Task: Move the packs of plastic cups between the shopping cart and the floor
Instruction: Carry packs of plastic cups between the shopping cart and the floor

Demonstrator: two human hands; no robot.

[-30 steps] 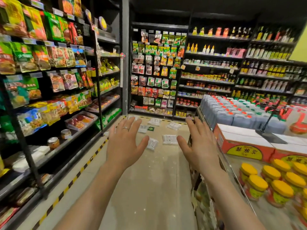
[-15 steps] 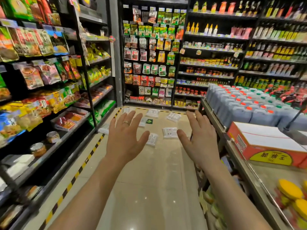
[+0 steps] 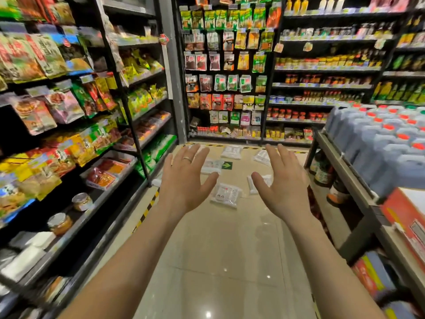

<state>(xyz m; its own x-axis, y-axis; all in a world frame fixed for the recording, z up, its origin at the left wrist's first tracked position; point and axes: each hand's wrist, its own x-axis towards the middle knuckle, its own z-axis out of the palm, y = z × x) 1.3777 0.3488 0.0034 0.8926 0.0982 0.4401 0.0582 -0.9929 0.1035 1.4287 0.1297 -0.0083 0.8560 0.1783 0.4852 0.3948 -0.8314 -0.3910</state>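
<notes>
OK, both hands out in front, empty, palms down, fingers spread apart. Left hand has a ring on one finger. Right hand is level with it, gap between the two. Neither touches anything.

Packs of plastic cups are on the floor, scattered at the far end of the aisle. Nearest pack lies flat, showing in the gap between the hands. Another pack is just right of it, partly hidden by the right thumb. One pack lies beside a green arrow sticker. Two more further back: one near the yellow-black floor tape, one to its right. All well apart from the hands.

Shopping cart: not in view.

Surroundings: left shelves hold snack bags, two jars on a low shelf near. Far wall has hanging packets and bottles. Right side: stacked jugs with red caps, a red carton nearer. Edges of the frame are blurred.
</notes>
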